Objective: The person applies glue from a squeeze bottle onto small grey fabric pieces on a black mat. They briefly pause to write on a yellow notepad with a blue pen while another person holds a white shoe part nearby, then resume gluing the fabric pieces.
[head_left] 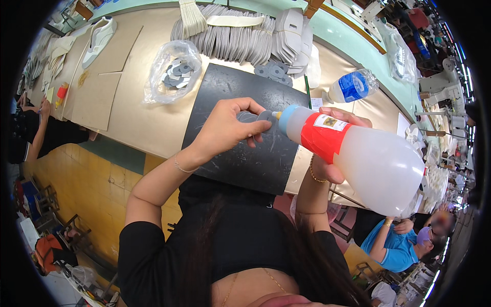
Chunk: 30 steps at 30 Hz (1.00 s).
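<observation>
Several small thin grey pieces [249, 117] are fanned out between the thumb and fingers of my left hand [225, 128]. My right hand [329, 171] wraps round a large whitish squeeze bottle [381, 166] with a red label and a light blue cap. The bottle lies tilted on its side in the air, its narrow yellowish nozzle [276, 115] at the edge of the grey pieces; whether it touches them I cannot tell. Below both hands is a scuffed black board [245, 166]. More grey pieces [274, 71] lie in a loose heap at its far edge.
A clear plastic bag [153, 84] of grey pieces sits left of the board. Behind stand bundled rows of grey shoe parts [235, 41]. At the right lies a blue-labelled plastic bottle [353, 86]. A white shoe upper [100, 41] is at far left. Other people work on both sides.
</observation>
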{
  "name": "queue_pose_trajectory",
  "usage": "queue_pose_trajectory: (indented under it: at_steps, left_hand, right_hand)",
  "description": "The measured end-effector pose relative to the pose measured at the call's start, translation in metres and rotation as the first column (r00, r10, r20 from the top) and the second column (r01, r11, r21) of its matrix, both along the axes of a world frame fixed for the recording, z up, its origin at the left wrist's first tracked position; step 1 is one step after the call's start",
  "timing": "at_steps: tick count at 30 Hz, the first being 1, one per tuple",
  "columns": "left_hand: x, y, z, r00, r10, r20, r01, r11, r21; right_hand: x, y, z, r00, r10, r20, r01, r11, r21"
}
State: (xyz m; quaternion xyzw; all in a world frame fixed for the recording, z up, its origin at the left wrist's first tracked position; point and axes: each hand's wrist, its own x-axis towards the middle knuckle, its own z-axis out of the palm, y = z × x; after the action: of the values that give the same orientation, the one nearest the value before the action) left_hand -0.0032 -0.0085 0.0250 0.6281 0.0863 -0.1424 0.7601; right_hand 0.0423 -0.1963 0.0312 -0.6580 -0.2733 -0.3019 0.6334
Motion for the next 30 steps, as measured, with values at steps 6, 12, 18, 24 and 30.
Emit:
queue_pose_trajectory:
  at_steps: [6,12,18,24,30]
  left_hand:
    - [-0.003,-0.002,0.005,0.999,-0.035,-0.015,0.035,0.999,0.012]
    - [-0.003,0.000,-0.001,0.998,0.027,-0.064,-0.036,0.989,-0.146]
    - [-0.002,0.000,-0.004,0.998,0.056,-0.029,-0.058,0.995,-0.085]
    - [-0.002,-0.002,-0.001,0.998,0.065,-0.008,-0.065,0.989,-0.135]
    - [-0.003,0.000,0.001,0.996,0.091,-0.021,-0.094,0.981,-0.172]
  right_hand:
    - [-0.004,0.004,0.002,0.997,-0.079,-0.022,0.077,0.994,-0.076]
    - [0.004,-0.011,-0.012,0.999,-0.005,0.047,-0.001,0.992,0.124]
    - [-0.002,-0.014,-0.010,1.000,-0.006,0.019,0.005,1.000,0.023]
    - [0.007,-0.018,-0.011,0.990,0.008,0.139,0.014,0.988,-0.157]
    - [-0.007,-0.019,-0.006,0.997,-0.029,0.078,0.023,0.997,0.079]
